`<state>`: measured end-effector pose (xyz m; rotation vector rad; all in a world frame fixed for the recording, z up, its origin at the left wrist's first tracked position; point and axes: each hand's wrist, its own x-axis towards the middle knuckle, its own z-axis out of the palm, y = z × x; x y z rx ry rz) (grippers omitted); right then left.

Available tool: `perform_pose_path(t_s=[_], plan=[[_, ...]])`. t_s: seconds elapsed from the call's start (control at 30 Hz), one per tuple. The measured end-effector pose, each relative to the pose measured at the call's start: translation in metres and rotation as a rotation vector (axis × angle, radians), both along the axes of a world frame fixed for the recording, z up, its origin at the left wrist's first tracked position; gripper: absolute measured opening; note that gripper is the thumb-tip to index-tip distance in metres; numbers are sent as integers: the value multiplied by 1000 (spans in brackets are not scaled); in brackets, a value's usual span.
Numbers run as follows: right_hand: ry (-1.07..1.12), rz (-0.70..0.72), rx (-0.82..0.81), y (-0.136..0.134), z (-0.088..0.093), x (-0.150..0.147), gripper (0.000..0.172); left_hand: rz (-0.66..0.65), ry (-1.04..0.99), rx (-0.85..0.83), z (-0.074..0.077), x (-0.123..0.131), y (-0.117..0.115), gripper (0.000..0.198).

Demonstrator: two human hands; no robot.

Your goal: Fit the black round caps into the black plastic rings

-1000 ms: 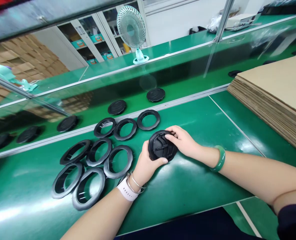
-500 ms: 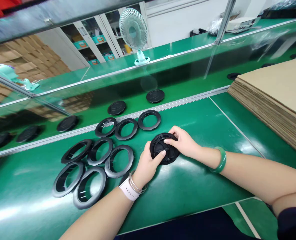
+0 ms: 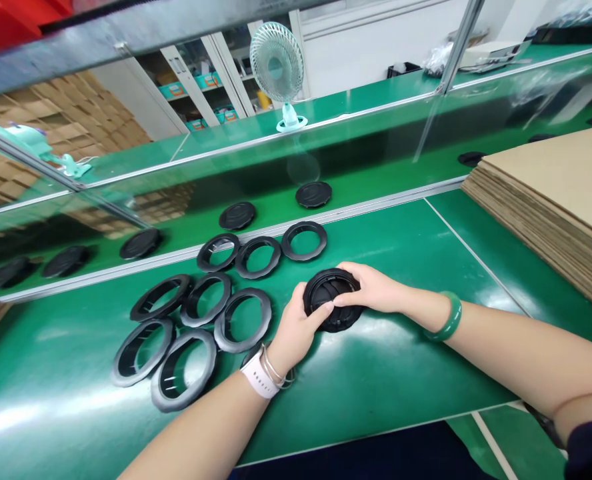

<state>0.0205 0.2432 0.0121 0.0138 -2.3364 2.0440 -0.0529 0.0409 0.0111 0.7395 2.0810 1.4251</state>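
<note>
Between my hands is a round black plastic vent point(image 3: 330, 285), its ribbed inner side facing up, at the middle of the green table point(image 3: 386, 380). My left hand point(image 3: 299, 327) grips its left edge, with the thumb laid over the inside. From the upper right my right hand point(image 3: 373, 288) clasps the rim, and its thumb reaches in to the centre. The two thumb tips nearly meet there. Fingers under the vent are hidden. Left of my left hand lie several loose black rings point(image 3: 243, 320). Another dark piece is partly hidden behind my left wrist.
Black round discs point(image 3: 313, 195) sit spaced along a green belt point(image 3: 271, 200) behind a metal rail. A stack of cardboard sheets point(image 3: 551, 193) stands at the right. Beyond the clear panel is a mint-green fan point(image 3: 277, 63), with a second fan point(image 3: 31, 140) at the left.
My right thumb has slid down and inward over the vent, toward the left thumb. Both hands keep hold of it. The whole view has shifted slightly.
</note>
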Motion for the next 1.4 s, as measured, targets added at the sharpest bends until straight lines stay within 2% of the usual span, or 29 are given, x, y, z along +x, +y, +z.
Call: perform_pose_path(t_s=[0.23,0.33,0.47,0.53,0.6,0.7,0.77,0.83,0.9,0.97,1.03,1.1,1.23,1.33,1.4], plan=[[17,-102,184,-7,0,2,35,-4,-25,22,1,1,2,32],[21,-106,154,-7,-3,1,34,-4,-21,18,0,2,3,34],[-18,-66,-76,-3,-8,-5,43,19,-17,63,0,1,1,32],[-32,-139,-281,2,-10,-10,50,43,-27,150,2,-3,2,37],[-30,-271,-515,8,-11,-16,55,58,71,180,2,-10,3,40],[-12,-409,-791,19,-12,-23,47,1,436,-2,0,-23,8,53],[-9,-453,-906,25,-14,-26,37,-76,618,-152,-5,-30,12,67],[-6,-488,-966,28,-14,-28,29,-109,715,-239,-9,-34,14,75],[-6,-514,-986,28,-14,-28,25,-89,797,-286,-9,-33,14,77],[4,-526,-994,28,-14,-27,23,-91,855,-309,-6,-27,13,70],[19,-523,-1008,28,-13,-27,21,-153,873,-305,-1,-18,11,59],[29,-511,-1020,29,-12,-26,20,-238,865,-277,4,-5,9,58],[31,-478,-1046,31,-12,-28,24,-342,842,-195,7,18,9,68],[42,-470,-1049,29,-15,-28,26,-392,764,-103,9,25,6,45],[49,-456,-1023,26,-19,-27,25,-483,610,28,10,24,4,36]])
